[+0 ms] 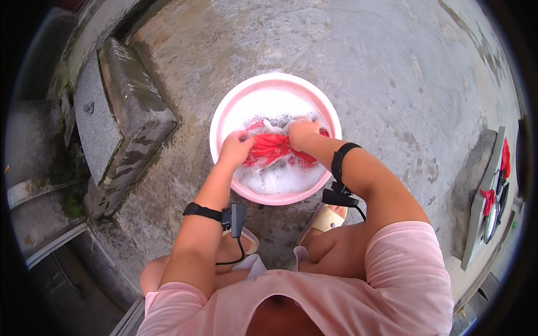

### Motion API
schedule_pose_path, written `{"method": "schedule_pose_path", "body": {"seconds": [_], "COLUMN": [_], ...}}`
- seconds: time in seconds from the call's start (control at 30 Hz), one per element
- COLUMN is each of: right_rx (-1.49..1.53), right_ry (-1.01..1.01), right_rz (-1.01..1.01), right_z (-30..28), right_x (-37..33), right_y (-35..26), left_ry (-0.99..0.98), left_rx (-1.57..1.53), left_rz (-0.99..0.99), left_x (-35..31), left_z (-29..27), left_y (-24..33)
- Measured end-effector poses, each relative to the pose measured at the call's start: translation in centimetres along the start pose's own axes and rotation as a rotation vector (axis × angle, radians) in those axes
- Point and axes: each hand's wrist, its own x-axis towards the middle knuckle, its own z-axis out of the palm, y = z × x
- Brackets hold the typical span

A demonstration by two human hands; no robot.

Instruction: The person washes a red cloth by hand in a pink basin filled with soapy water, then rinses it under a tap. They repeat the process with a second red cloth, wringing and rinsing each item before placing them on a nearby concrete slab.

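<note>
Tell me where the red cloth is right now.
In the head view, the red cloth is near the middle, among suds in the pink basin, mostly between the left hand and right hand.

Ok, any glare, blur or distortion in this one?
Head view: soft light; foam toward the far side of the pink basin nearly blown out; edges curve near the picture's dark border; left hand, right hand and red cloth look fairly sharp.

You have stained grey concrete floor [386, 73] around you, a dark-patched block [136, 95] left of your left hand [235, 150], pale even light.
</note>
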Motion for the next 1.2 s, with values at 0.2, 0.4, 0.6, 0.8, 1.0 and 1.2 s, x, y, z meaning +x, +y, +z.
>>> {"method": "schedule_pose_path", "body": {"seconds": [0.2, 0.4, 0.6, 0.8, 1.0, 1.2], "right_rx": [0.816, 0.128, 0.343, 0.788, 0.894, 0.536], "right_ry": [0.446, 0.667, 0.304, 0.239, 0.53, 0.47], "right_rz": [-0.53, -0.752, -0.199, -0.147, -0.584, -0.205], "right_z": [-2.9, -2.1, 0.5, 3.2, 1.8, 0.6], "right_x": [-4.3, -3.9, 0.5, 0.9, -4.6, -0.9], "right_y": [-5.2, -4.7, 0.3, -3.2, -8.4, -4.7], "left_ry": [-0.125, 0.066, 0.398, 0.032, -0.227, -0.032], "left_rx": [-1.199, -1.335, -1.139, -1.392, -1.502, -1.315], "left_rz": [-0.19, 0.05, -0.075, -0.318, 0.048, -0.05], "left_x": [-1.2, -0.4, -1.3, -1.2, 0.8, 1.5], "left_z": [0.6, 0.7, 3.0, 5.4, 1.9, 3.0], "left_y": [3.0, 2.4, 1.6, 2.0, -0.9, 0.2]}}
